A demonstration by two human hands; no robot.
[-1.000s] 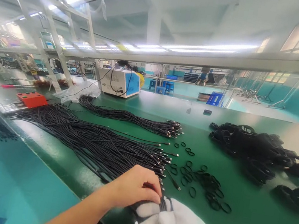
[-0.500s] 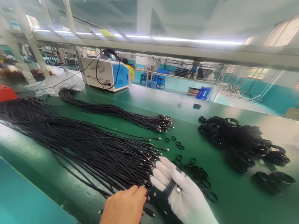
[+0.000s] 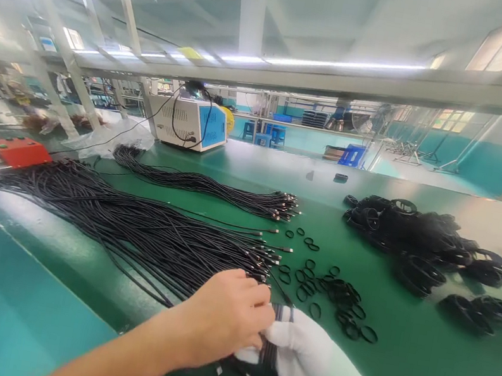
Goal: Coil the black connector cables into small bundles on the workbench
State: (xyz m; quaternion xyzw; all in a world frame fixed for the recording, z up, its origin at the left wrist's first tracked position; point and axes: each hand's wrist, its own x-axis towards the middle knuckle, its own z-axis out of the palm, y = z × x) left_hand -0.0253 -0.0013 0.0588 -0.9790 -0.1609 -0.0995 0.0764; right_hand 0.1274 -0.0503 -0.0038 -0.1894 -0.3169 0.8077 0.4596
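Right hand had fingers closed round looped cable, near centre | left hand: fingers curled against it, grip unclear | seemingly part-done: coils lay right, many cables uncoiled left

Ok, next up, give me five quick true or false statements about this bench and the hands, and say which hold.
1. Both hands are gloved. False: only the right hand is; the left hand is bare.
2. The gloved hand holds a black cable bundle. True.
3. The red box stands at the picture's right edge. False: it stands on the left.
4. The blue and white machine sits beyond the long black cables. True.
5. The small black rings lie left of the long cables. False: they lie to the right of the plug ends.
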